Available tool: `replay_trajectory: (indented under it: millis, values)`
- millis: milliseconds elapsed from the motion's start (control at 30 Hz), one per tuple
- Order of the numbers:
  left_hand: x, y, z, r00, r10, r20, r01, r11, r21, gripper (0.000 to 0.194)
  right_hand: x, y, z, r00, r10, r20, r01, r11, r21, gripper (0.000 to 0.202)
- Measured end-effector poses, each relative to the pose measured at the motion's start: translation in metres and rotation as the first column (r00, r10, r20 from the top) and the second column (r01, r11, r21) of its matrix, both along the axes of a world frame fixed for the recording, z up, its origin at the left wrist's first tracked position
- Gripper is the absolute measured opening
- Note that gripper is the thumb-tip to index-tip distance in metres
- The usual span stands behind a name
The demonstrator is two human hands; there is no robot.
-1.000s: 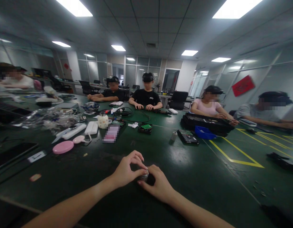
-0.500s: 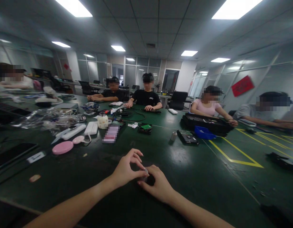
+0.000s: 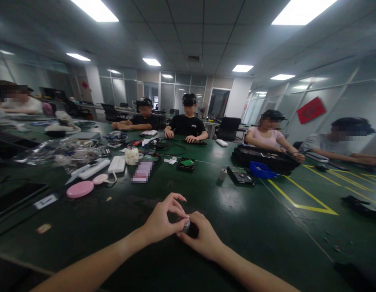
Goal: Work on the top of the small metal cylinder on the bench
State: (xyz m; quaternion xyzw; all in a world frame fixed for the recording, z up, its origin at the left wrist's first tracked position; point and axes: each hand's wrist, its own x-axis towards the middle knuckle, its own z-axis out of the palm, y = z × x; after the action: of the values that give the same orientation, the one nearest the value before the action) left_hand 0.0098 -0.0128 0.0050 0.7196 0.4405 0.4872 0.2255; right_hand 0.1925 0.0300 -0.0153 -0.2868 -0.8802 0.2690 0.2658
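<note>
Both my hands meet over the dark green table [image 3: 245, 239] at the lower middle of the head view. Between them stands a small silvery cylinder [image 3: 186, 225], mostly covered by fingers. My right hand [image 3: 204, 235] is curled round its side, thumb in front. The thumb and a fingertip of my left hand [image 3: 166, 217] pinch at its top, with the other fingers raised and bent. Whether a separate small part lies in that pinch is too small to tell. Another metal cylinder [image 3: 223, 174] stands farther back, beside an opened hard drive [image 3: 241, 175].
At the left lie a pink round case [image 3: 80, 189], a white power strip [image 3: 117, 164], a phone [image 3: 20, 198] and crumpled plastic bags [image 3: 63, 152]. A blue tray [image 3: 262, 170] and a black case [image 3: 267, 157] are at the right. Several people sit around.
My left hand has moved slightly down onto the cylinder, and its raised fingers have dropped a little. More of the cylinder's top shows. My right hand is almost unmoved.
</note>
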Motion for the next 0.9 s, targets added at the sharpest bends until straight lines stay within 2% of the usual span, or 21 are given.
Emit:
replay_trajectory:
  millis: [333, 567, 767, 900]
  values:
    - [-0.004, 0.0, 0.006, 0.995, -0.049, -0.09, 0.051, 0.998, 0.021, 0.016, -0.001, 0.001, 0.0, 1.0, -0.018, 0.015, 0.018, 1.0, 0.0, 0.025]
    - [-0.005, 0.004, 0.004, 0.999, -0.044, -0.023, 0.042, 0.998, -0.055, 0.002, 0.0, -0.001, 0.002, 1.0, -0.004, 0.025, 0.004, 1.0, -0.009, 0.026]
    - [0.0, 0.002, 0.01, 0.997, -0.016, 0.081, 0.031, 0.982, -0.185, 0.024, 0.001, -0.003, 0.005, 0.999, 0.009, 0.033, -0.009, 1.0, -0.013, 0.029]
    - [0.001, 0.001, 0.013, 0.997, -0.015, 0.071, 0.027, 0.985, -0.172, 0.028, 0.001, -0.003, 0.005, 0.999, 0.003, 0.041, -0.002, 1.0, -0.009, 0.028]
